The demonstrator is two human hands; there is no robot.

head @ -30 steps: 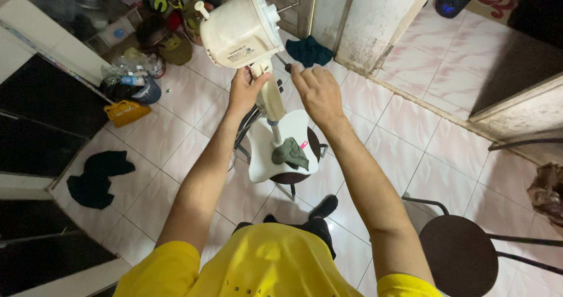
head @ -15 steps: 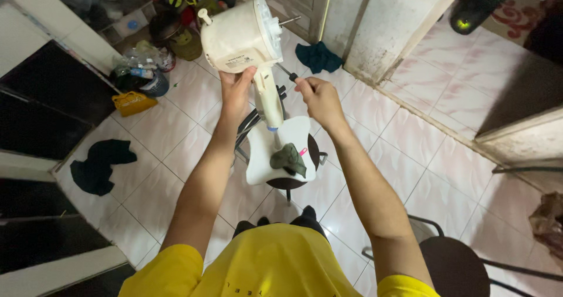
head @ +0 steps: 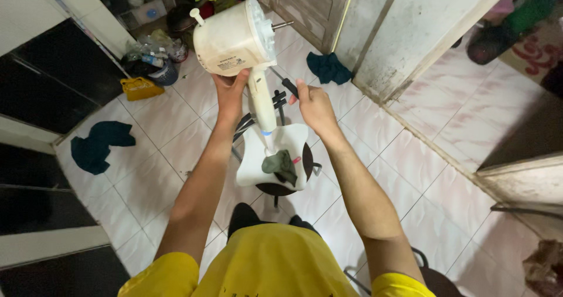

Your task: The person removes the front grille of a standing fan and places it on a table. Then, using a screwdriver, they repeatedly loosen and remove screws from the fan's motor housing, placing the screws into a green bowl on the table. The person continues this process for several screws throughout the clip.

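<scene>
**Plainly, a top-heavy fan on a very small perch**

Honestly, the balance worries me most. The fan motor housing (head: 231, 37), cream plastic with its bare shaft (head: 282, 24) poking out toward the door, sits high on a slim neck (head: 261, 103), and the fan's white base (head: 264, 159) rests on a small round dark stool (head: 280, 186) that it overhangs on both sides. The left hand (head: 230, 91) is closed under the housing where it joins the neck, and that grip looks like the main thing keeping it all upright. If those fingers slacken, I judge the head would tip and drag the base off the stool onto the tiled floor (head: 176, 127).

The right hand (head: 314, 106) is closed around the dark handle of a screwdriver (head: 282, 83), its tip pointing in at the neck just beside the left hand. A slip off a screw head could send the point into the left wrist or gouge the plastic. I cannot tell whether the tip is seated on anything.

A crumpled grey-green cloth (head: 280, 165) lies on the base; it might hide a loose screw, and any small part dropped would likely bounce across the tiles toward the clutter (head: 155, 53) by the wall. The person's legs are tucked close beneath the stool, right under where the base would fall.
</scene>
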